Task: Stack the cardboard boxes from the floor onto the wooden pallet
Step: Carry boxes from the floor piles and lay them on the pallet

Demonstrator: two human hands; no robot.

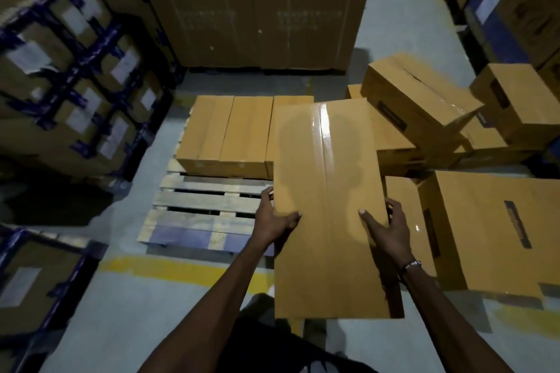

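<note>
Cardboard box (330,206), long and taped, carried flat between both hands: left hand (274,218) grips its left edge, right hand (386,228) its right, likely for balance. Wooden pallet (197,215) just left of left hand; row of boxes (230,133) stacked beyond.
</note>
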